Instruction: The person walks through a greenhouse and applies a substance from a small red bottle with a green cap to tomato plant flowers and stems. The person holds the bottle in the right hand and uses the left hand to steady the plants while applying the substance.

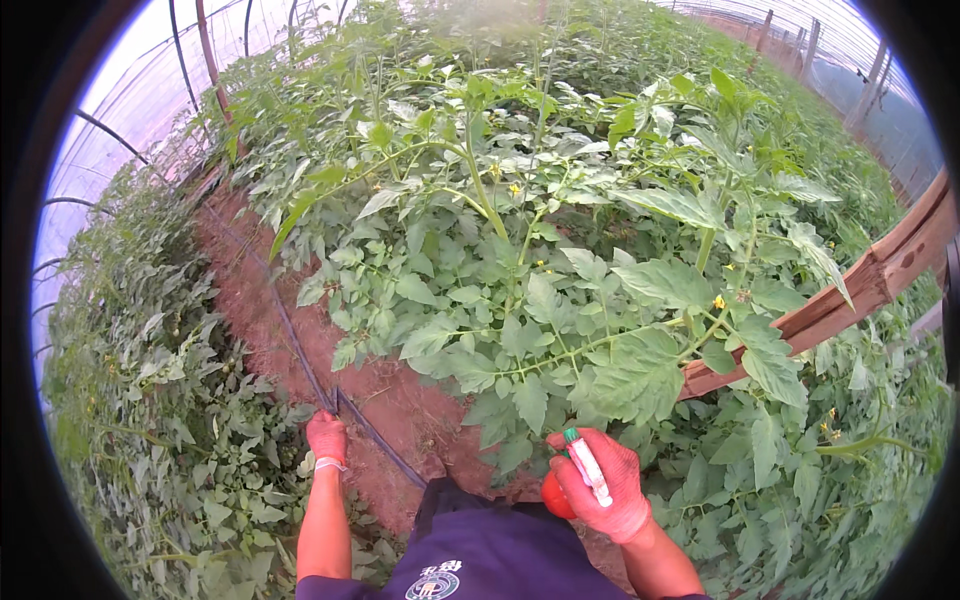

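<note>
My left hand (327, 439), in a reddish glove, is closed around a dark flat hose (300, 352) over the soil path. The hose bends sharply at the fist. On the right, my gloved right hand (607, 480) holds a small white tube with a green cap (589, 469) between thumb and fingers. A round red object (556, 496), partly hidden behind that hand, sits against the palm side; it looks like a tomato or a red container, I cannot tell which. Tomato plants (517, 300) with yellow flowers stand just beyond both hands.
Reddish soil (390, 397) runs between dense rows of tomato plants. A thick bamboo pole (862, 285) slants across the right side. More leafy plants (150, 360) border the left. Curved greenhouse hoops (112, 135) and plastic film rise at the upper left; posts (810, 49) stand at the upper right.
</note>
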`<state>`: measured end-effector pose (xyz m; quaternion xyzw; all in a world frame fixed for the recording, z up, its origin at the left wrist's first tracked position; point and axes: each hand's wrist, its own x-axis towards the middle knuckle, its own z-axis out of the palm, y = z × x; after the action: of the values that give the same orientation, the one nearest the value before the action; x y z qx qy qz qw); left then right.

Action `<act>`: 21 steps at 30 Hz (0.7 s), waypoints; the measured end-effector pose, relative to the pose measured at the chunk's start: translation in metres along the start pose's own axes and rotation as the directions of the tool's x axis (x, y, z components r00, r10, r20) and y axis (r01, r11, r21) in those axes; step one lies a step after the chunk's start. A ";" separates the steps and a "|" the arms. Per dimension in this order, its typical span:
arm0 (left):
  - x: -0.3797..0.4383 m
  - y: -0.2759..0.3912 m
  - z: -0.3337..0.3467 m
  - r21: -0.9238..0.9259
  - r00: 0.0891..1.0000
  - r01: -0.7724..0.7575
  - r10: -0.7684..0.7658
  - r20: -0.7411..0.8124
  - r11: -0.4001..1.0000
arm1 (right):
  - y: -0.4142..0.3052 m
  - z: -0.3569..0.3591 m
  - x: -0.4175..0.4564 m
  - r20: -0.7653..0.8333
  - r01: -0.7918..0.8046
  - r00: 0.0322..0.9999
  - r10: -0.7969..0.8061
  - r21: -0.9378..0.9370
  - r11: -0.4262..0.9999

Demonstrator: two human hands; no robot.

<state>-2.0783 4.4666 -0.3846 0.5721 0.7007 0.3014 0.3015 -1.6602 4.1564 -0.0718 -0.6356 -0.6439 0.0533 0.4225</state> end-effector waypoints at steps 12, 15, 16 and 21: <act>-0.029 0.515 0.024 0.009 -0.016 -1.000 0.980 0.196 -0.018 | -0.042 0.101 0.087 -0.152 -0.243 0.954 0.259 0.116 0.963; -0.017 0.580 0.049 0.296 0.004 -0.945 0.895 0.447 -0.143 | -0.049 0.110 0.089 -0.188 -0.074 0.980 0.066 -0.034 0.997; -0.017 0.594 0.056 0.367 0.034 -0.910 0.850 0.526 -0.191 | -0.048 0.110 0.088 -0.197 -0.061 0.979 0.052 -0.040 0.997; -0.008 0.609 0.065 0.367 -0.139 -0.812 0.761 0.634 -0.454 | -0.028 0.114 0.077 -0.234 -0.133 0.964 0.128 -0.005 0.991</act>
<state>-1.6495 4.5636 0.0423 0.9563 0.0447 0.0872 -0.2754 -1.7391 4.2715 -0.0907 -0.6828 -0.5472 -0.0004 0.4841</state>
